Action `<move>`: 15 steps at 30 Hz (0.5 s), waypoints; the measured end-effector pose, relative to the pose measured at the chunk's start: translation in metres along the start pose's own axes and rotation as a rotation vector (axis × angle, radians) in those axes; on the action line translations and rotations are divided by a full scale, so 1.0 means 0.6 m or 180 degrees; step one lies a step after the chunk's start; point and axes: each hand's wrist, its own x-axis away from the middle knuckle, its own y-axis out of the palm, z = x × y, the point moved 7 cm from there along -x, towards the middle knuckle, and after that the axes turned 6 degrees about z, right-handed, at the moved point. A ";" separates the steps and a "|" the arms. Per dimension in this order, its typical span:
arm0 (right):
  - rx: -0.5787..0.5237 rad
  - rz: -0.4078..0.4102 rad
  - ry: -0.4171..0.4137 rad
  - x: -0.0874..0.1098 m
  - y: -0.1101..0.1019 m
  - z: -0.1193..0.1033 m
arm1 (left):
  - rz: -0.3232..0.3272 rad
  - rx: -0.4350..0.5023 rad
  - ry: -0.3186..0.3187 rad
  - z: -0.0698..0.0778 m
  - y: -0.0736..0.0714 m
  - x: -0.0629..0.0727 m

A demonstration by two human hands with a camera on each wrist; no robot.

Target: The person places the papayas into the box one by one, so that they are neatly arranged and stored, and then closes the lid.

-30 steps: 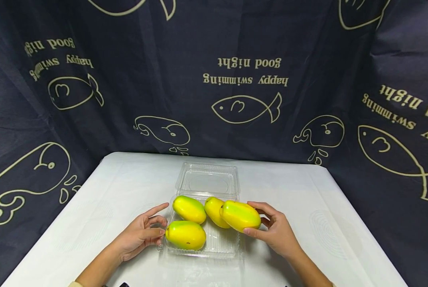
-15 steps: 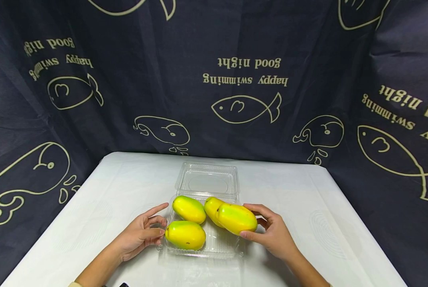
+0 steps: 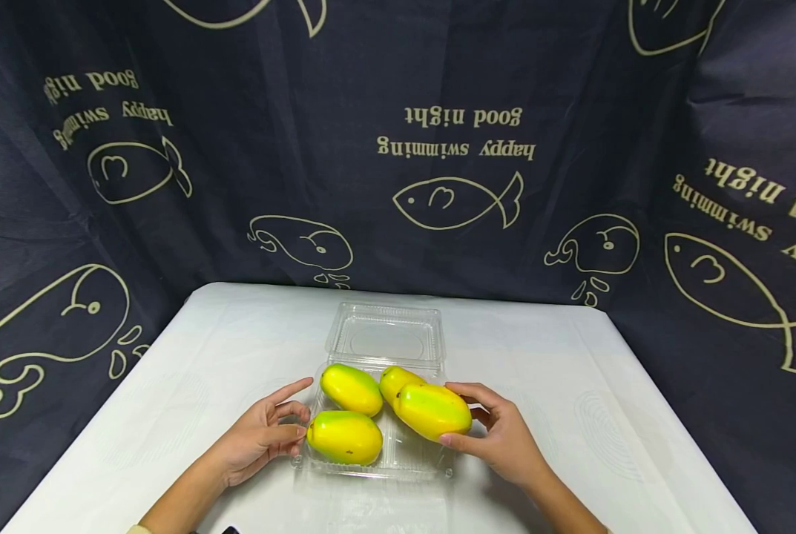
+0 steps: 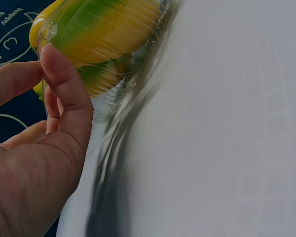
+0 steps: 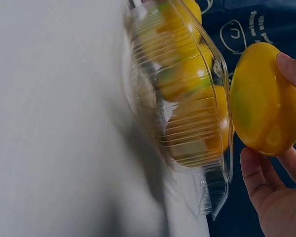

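Observation:
A clear plastic clamshell box (image 3: 406,454) lies open, its lid (image 3: 387,332) folded back. My left hand (image 3: 257,439) pinches the box's left rim between thumb and finger, which shows closely in the left wrist view. Inside the box sit a back-left mango (image 3: 351,389), a front-left mango (image 3: 346,437) and a back-right mango (image 3: 392,380), all yellow-green. Thumb and fingers of my right hand (image 3: 504,436) grip another mango (image 3: 433,412) by its right end. In the right wrist view this held mango (image 5: 266,106) is above the box's rim, and from the head it partly covers the back-right one.
The box stands on a white-covered table (image 3: 544,348). A dark curtain (image 3: 464,259) with fish and whale drawings hangs behind and along both sides. A small dark object (image 3: 231,530) shows at the bottom edge near the left forearm.
The right hand has carried its mango left and slightly toward the front, further over the box. The left hand stays at the rim, and the other mangoes have not moved.

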 end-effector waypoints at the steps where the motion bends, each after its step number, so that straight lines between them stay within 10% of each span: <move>1: 0.0003 0.0000 -0.0001 0.000 0.001 0.000 | -0.0001 0.0001 0.0001 0.000 0.000 0.000; 15: 0.0034 -0.0069 0.0049 0.001 0.012 0.003 | -0.0002 0.0000 0.0011 0.001 0.001 0.000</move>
